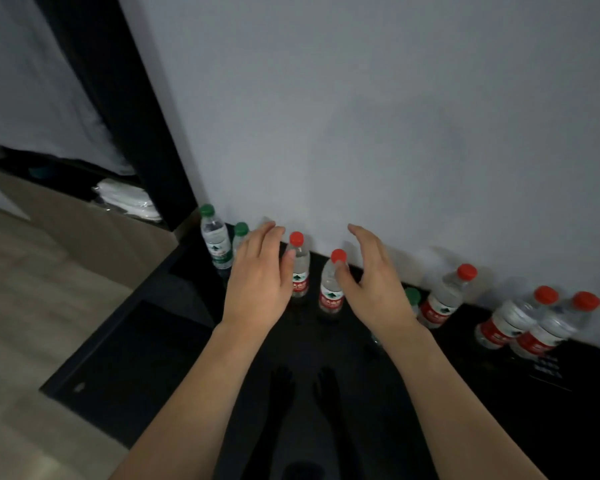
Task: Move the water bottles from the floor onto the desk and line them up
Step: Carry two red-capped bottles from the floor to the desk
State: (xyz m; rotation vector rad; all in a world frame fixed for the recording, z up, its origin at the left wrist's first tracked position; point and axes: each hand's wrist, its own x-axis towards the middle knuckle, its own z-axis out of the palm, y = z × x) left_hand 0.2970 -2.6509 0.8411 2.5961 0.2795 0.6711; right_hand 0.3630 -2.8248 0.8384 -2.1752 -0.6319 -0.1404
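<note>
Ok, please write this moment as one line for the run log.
left hand: open, beside red-cap bottle | right hand: open, beside second red-cap bottle | bottles upright on desk

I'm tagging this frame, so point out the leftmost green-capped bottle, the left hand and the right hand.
leftmost green-capped bottle (pixel 216 241), head view, on its label just below the shoulder.
left hand (pixel 258 271), head view, on the back of the hand.
right hand (pixel 378 275), head view, on the back of the hand.

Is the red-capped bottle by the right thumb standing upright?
Upright: the red-capped bottle stands on the black desk, cap on top, beside the right hand.
</note>
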